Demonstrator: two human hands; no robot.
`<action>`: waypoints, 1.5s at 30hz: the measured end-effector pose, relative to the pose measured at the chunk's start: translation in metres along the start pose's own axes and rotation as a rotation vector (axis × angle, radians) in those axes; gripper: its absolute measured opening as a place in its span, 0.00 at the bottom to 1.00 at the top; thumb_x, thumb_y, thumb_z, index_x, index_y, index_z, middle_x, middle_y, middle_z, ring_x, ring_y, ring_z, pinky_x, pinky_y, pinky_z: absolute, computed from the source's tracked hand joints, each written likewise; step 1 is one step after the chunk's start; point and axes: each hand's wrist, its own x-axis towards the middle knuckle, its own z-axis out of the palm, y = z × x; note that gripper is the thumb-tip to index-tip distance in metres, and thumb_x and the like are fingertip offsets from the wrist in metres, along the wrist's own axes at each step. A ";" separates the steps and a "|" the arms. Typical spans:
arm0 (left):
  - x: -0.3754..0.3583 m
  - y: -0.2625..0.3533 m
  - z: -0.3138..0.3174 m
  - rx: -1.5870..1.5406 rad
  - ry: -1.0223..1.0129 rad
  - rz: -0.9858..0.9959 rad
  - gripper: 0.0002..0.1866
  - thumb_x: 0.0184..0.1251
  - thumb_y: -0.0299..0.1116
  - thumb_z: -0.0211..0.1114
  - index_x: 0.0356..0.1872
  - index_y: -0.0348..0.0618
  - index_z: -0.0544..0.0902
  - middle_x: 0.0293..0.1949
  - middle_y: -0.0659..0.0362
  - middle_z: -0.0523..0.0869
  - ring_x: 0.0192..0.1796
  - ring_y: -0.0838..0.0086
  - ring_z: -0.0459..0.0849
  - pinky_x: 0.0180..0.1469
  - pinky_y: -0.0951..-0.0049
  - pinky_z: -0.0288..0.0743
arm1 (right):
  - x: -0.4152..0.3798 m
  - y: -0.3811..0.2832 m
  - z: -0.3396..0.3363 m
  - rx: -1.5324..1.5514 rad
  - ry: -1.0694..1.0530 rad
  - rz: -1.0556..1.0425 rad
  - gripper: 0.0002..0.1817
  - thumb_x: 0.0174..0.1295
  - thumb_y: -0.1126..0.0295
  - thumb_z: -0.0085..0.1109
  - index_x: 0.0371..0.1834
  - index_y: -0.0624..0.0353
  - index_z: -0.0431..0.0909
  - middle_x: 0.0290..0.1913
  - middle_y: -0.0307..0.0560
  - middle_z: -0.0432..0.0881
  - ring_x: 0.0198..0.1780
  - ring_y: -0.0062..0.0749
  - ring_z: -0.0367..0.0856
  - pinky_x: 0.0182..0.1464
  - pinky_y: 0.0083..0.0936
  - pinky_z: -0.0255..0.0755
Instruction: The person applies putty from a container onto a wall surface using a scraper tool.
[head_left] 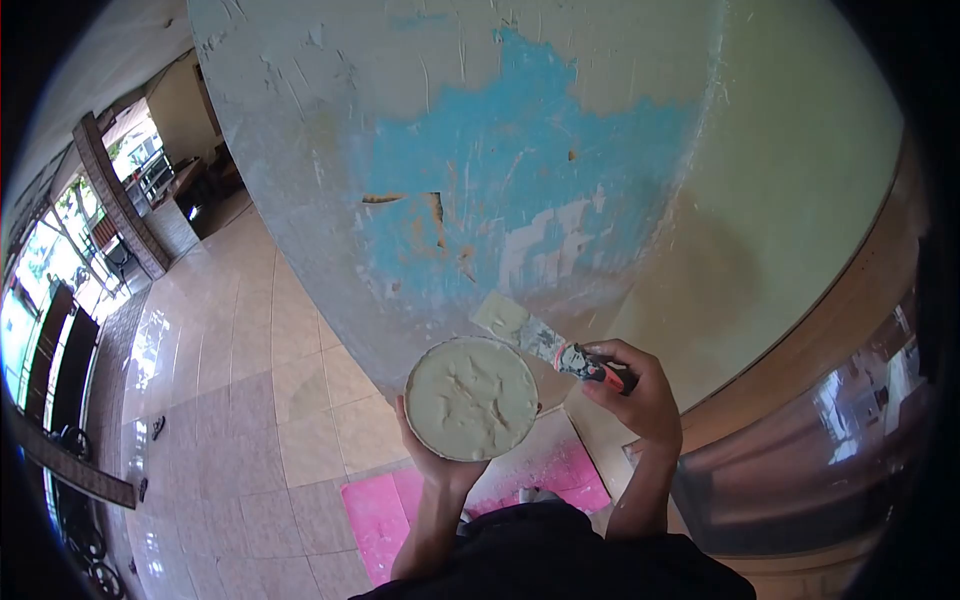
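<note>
Fingers (612, 368) grip putty knife (545, 343); left hand (440, 455) cups putty tub (472, 398); patchy blue wall (500, 180).

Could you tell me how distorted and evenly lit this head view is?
Head view: strong fisheye bends the wall and tiled floor, with black corners; daylight blows out the windows at left and glares on the tiles; the putty knife and round putty tub stay fairly sharp.

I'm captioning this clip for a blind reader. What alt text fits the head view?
A left hand holds a round pan of pale putty while the right hand holds a putty knife against a patchy blue and grey wall. Pink sheeting lies on the tiled floor.
</note>
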 end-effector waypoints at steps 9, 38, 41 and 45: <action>0.012 -0.032 0.007 -0.057 0.077 -0.003 0.40 0.66 0.68 0.47 0.71 0.52 0.66 0.68 0.57 0.70 0.68 0.58 0.68 0.68 0.47 0.61 | 0.004 -0.021 -0.067 -0.300 -0.202 -0.130 0.15 0.47 0.71 0.72 0.39 0.65 0.84 0.31 0.48 0.87 0.31 0.19 0.83 0.35 0.19 0.75; 0.018 -0.036 0.006 -0.034 0.024 -0.113 0.42 0.65 0.71 0.46 0.71 0.52 0.65 0.69 0.55 0.68 0.68 0.55 0.66 0.67 0.43 0.60 | 0.004 0.048 -0.052 -0.057 -0.322 0.079 0.11 0.52 0.78 0.68 0.39 0.67 0.83 0.33 0.42 0.86 0.34 0.15 0.79 0.40 0.18 0.73; 0.022 -0.035 0.005 -0.029 0.049 -0.126 0.42 0.65 0.70 0.46 0.71 0.52 0.65 0.69 0.55 0.68 0.69 0.55 0.66 0.67 0.43 0.60 | 0.000 0.053 -0.048 0.074 -0.229 0.050 0.11 0.50 0.78 0.65 0.38 0.68 0.79 0.34 0.46 0.85 0.30 0.15 0.77 0.34 0.15 0.72; 0.027 -0.035 0.003 -0.037 0.086 -0.129 0.41 0.65 0.70 0.47 0.71 0.52 0.67 0.68 0.56 0.69 0.68 0.56 0.68 0.68 0.45 0.60 | -0.002 0.057 -0.049 0.207 -0.207 0.070 0.11 0.56 0.72 0.64 0.38 0.66 0.76 0.31 0.48 0.84 0.22 0.15 0.74 0.23 0.14 0.67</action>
